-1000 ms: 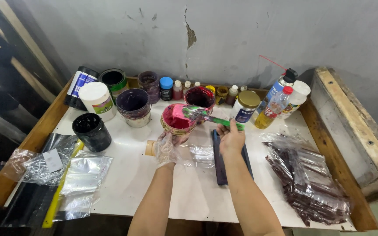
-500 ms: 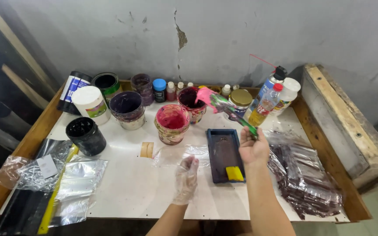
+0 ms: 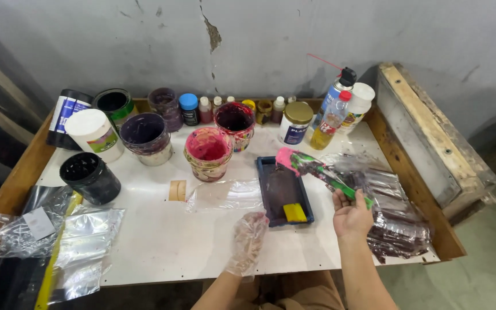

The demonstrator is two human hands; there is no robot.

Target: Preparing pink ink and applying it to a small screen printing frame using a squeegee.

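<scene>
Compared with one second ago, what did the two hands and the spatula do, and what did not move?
The right hand carried the green-handled spatula away from the pink paint tub to above the blue tray, still gripping it. The gloved left hand drew back from beside the tub toward the table's near edge, holding nothing. The tubs, bottles and plastic bags kept their places.

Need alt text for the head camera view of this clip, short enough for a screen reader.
Seen from above, a person's right hand holds a green spatula with a pink-smeared blade over a dark blue tray on a white table. The left hand, in a clear glove, hovers beside the tray. Paint tubs and bottles stand behind.
</scene>
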